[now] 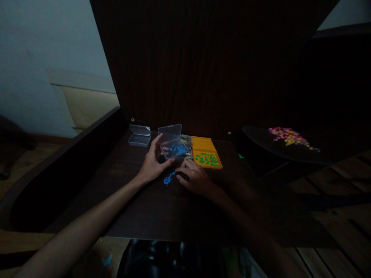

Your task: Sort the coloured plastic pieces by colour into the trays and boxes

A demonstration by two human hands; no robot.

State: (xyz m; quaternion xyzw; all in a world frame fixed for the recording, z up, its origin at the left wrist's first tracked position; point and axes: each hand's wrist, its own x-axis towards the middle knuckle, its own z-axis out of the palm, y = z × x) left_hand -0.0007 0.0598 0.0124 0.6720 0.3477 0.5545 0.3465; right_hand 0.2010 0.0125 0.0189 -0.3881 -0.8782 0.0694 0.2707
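My left hand (154,160) grips a clear plastic box (171,143) by its left side, thumb at the front and fingers behind. The box's lid stands up, and small blue pieces (179,150) lie inside. My right hand (193,175) is just in front of the box's right corner, fingers bent and close together; whether a piece is between the fingertips cannot be seen. A small pile of blue pieces (168,179) lies on the dark table (145,216) to the left of my right fingertips. Touching the clear box's right side area is an open yellow case (203,143) with green pieces (207,159).
Another clear box (139,139) with its lid up stands at the back left. Behind the held box, a further container shows partly, with yellowish bits. A heap of pink and yellow beads (290,137) lies on a dark surface at right. A raised wooden side (72,166) borders the table's left.
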